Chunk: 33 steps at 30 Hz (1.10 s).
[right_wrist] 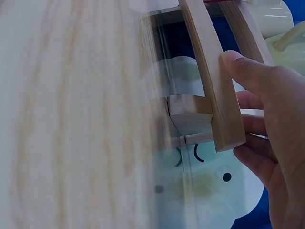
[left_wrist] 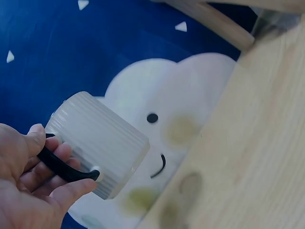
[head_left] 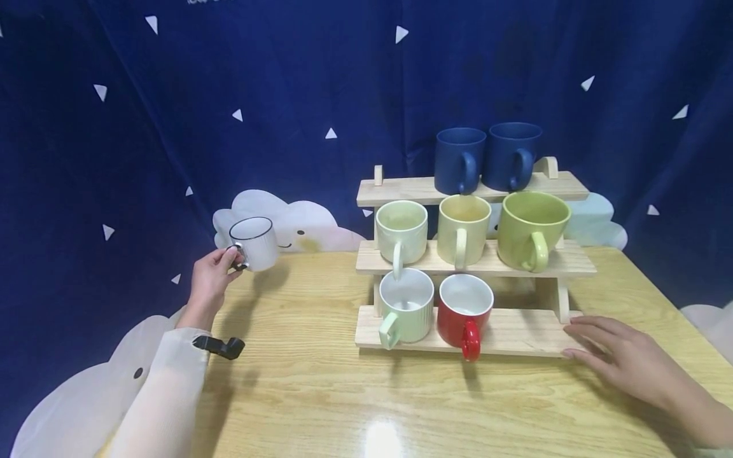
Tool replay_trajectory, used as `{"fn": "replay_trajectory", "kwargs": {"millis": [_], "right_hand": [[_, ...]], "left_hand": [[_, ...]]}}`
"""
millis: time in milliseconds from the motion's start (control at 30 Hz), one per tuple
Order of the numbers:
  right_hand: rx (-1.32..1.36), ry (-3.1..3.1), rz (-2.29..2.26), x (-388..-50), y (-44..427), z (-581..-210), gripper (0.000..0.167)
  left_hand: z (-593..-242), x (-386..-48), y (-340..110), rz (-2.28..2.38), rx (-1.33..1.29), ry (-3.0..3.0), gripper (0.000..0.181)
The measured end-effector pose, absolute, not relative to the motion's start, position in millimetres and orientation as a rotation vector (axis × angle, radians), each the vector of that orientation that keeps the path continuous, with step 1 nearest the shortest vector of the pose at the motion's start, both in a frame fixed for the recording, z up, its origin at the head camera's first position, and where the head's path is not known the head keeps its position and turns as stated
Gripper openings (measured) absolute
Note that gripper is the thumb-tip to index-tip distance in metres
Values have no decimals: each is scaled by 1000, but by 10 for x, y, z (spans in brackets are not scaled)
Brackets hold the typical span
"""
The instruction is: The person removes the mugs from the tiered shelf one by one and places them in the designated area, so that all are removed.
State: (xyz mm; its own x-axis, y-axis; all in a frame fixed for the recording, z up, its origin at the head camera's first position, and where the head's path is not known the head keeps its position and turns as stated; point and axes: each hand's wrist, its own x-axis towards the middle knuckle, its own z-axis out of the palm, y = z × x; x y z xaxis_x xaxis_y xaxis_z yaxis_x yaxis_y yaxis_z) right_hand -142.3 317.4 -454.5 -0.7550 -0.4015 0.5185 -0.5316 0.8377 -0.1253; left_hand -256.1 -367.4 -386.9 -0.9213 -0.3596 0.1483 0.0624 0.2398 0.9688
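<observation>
A white ribbed mug (head_left: 256, 245) with a dark rim and black handle is held up over the table's left side. My left hand (head_left: 213, 280) pinches its handle between thumb and fingers; the left wrist view shows the handle (left_wrist: 64, 166) in the fingers. A three-tier wooden rack (head_left: 532, 334) stands to the right. At the right end of its lowest board, my right hand (head_left: 627, 356) has the thumb on the front edge and the fingers around the end. The right wrist view shows the thumb (right_wrist: 243, 67) against that board.
On the bottom board are a pale green mug (head_left: 408, 312) and a red mug (head_left: 465, 315). The middle board bears three greenish and yellowish mugs, one a larger green mug (head_left: 523, 235). Two blue mugs (head_left: 458, 159) stand on top. A blue curtain (head_left: 286, 76) hangs behind the table (head_left: 298, 381).
</observation>
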Motion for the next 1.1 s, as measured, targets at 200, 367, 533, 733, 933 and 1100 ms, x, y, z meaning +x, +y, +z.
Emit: {"fn": "replay_trajectory", "kwargs": {"millis": [200, 367, 533, 733, 933, 1100], "right_hand": [[787, -2458, 367, -1445, 3157, -4544, 48], [929, -2381, 428, -1456, 3144, -4541, 45], [941, -2376, 477, -1457, 3120, -4536, 49], [859, -2423, 491, -1457, 3094, -4533, 51], [806, -2419, 481, -1470, 3101, -4550, 50], [741, -2447, 414, -1475, 3132, -4574, 51]], "left_hand": [[-4044, -2559, -3813, -1693, 360, -2194, 38], [-4185, -2579, -3930, -1676, 434, -2192, 37], [-4285, -2586, -4021, -1648, 466, -2184, 38], [-4418, -2590, -4080, -1537, 460, -2209, 40], [-4558, -2604, -4108, -1522, 516, -2185, 39], [-4600, -2639, -4110, -1571, 548, -2150, 40]]}}
